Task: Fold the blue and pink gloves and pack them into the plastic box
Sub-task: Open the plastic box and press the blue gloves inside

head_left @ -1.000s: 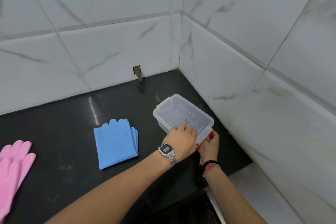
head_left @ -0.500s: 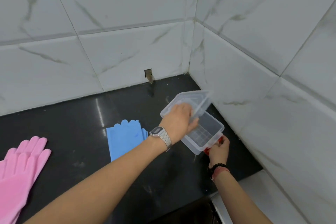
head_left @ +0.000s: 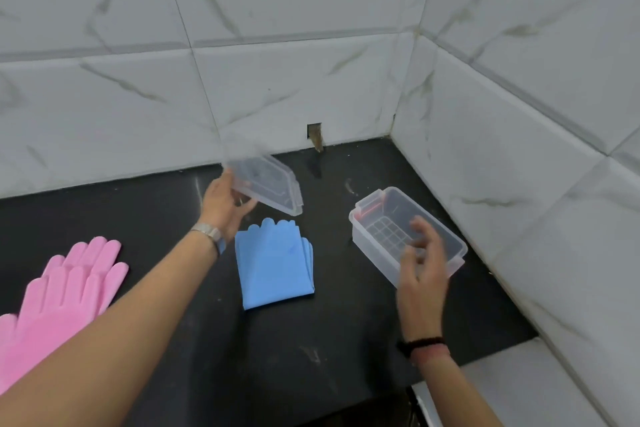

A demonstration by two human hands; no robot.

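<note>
The clear plastic box (head_left: 377,218) stands open on the black counter (head_left: 311,340) near the right wall. Its clear lid (head_left: 268,185) is in the air above the counter's back, gripped at one end by my left hand (head_left: 225,203). My right hand (head_left: 420,274) hovers in front of the box with loosely spread fingers, holding nothing. The folded blue gloves (head_left: 273,263) lie flat at the middle of the counter, below the lid. The pink gloves (head_left: 59,302) lie unfolded at the left, partly behind my left forearm.
White marble-look tiled walls (head_left: 519,166) close the counter at the back and right, meeting in a corner. A small cut-out (head_left: 314,133) sits low in the back wall. A light ledge (head_left: 485,388) lies below the counter's front right edge.
My left hand lifted the lid off the box and carried it left and back. My right hand let go of the box's red clip and rose in front of it.
</note>
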